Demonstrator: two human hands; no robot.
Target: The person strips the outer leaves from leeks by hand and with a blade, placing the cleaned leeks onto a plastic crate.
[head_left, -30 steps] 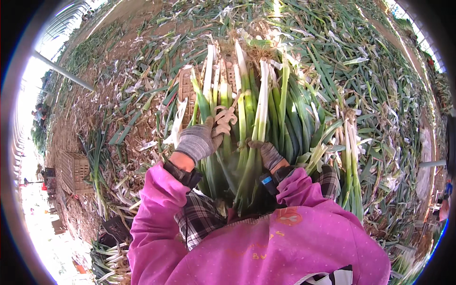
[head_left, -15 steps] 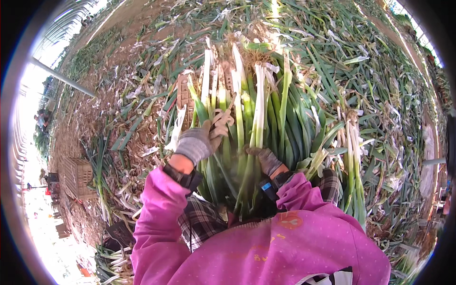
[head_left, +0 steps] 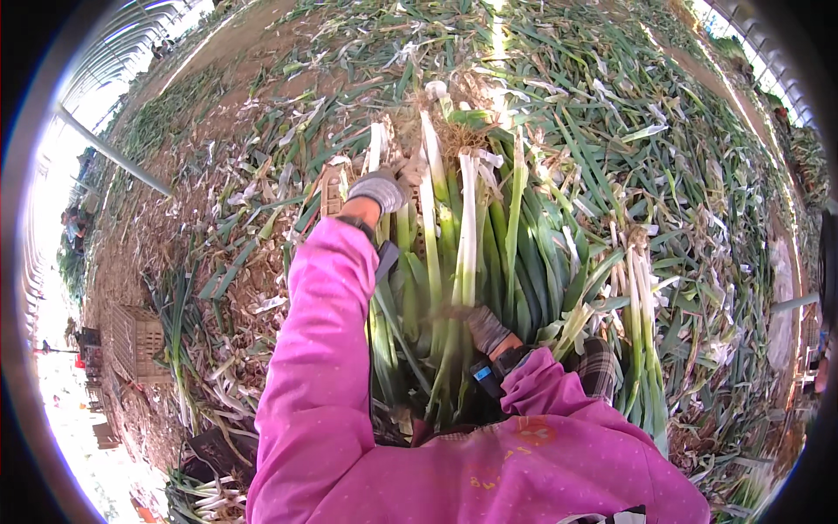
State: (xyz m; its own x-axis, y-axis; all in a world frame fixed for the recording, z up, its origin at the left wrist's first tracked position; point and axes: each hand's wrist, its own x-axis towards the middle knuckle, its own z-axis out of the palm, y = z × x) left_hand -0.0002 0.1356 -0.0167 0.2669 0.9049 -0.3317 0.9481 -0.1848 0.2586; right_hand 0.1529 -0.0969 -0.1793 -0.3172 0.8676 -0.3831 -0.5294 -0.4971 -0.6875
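A thick bundle of green onions lies before my lap, white root ends pointing away and green leaves toward me. My left hand, in a grey knit glove, is up among the white ends at the bundle's left. Its fingers, beside a pale stalk, are blurred, and whether they grip is unclear. Lower down, my gloved right hand is closed round the green part of a green onion with a bright white shaft and bushy roots. Part of its fingers is smeared.
A plastic crate shows behind the bundle. Another pale crate stands at the left. A smaller bunch of green onions lies by my right knee. Cut leaves and peelings cover the ground. A metal pole slants at the upper left.
My left hand has moved away from me, up toward the root ends; the pale peel strip beside its fingers no longer shows. My right hand sits slightly lower in view, with the green onion.
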